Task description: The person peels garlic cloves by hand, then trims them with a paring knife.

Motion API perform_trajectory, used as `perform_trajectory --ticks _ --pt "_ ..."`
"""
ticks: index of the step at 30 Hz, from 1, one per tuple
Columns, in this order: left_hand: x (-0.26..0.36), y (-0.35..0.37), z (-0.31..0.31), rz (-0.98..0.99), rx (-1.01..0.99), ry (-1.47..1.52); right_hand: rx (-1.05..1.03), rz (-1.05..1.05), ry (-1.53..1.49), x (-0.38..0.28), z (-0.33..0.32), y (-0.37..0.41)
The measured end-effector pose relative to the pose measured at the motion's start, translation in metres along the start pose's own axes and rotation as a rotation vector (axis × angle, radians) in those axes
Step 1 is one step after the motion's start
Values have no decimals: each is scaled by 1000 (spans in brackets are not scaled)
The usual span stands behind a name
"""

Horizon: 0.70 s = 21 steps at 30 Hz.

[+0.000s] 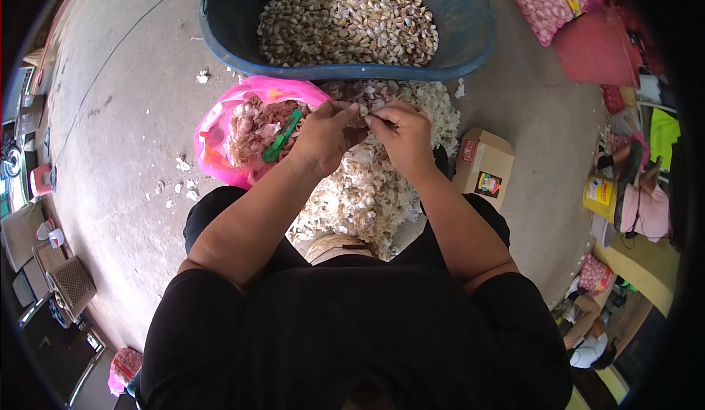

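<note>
My left hand (328, 132) and my right hand (402, 132) meet above a pile of pale garlic skins (360, 197). Between their fingertips is a small pale garlic piece (363, 110), pinched from both sides. Left of my left hand, a pink mesh bag (209, 127) stands open with garlic and reddish skins (253, 127) inside. A green-handled tool (283, 137) lies on top of them. Beyond my hands, a large dark blue tub (228, 50) holds many separated garlic cloves (349, 21).
A cardboard box (485, 166) stands right of the skins. At the upper right are a full garlic sack (547, 2) and a red container (598, 46). A yellow bucket (601, 196) and other people's limbs (587, 314) show at the right edge. Skin scraps dot the concrete floor (132, 116).
</note>
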State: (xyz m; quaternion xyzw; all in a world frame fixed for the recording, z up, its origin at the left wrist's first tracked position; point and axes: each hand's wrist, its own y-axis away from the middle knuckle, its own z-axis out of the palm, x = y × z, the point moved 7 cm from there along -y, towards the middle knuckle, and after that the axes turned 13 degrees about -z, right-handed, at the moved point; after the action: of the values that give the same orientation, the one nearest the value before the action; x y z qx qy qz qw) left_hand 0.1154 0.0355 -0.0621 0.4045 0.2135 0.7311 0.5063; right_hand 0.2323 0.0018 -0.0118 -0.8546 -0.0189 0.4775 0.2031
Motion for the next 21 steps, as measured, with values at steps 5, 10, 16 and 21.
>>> perform_trajectory --ticks 5,10,16,21 --pt "3 2 4 137 38 -11 -15 76 -4 -3 -1 -1" --pt "0 -4 5 142 -25 -106 -10 46 33 -3 -1 -2" --pt "-2 2 7 78 25 -247 -137 48 145 -4 5 0" --pt "-5 6 11 268 176 -453 -51 -41 263 -3 11 6"
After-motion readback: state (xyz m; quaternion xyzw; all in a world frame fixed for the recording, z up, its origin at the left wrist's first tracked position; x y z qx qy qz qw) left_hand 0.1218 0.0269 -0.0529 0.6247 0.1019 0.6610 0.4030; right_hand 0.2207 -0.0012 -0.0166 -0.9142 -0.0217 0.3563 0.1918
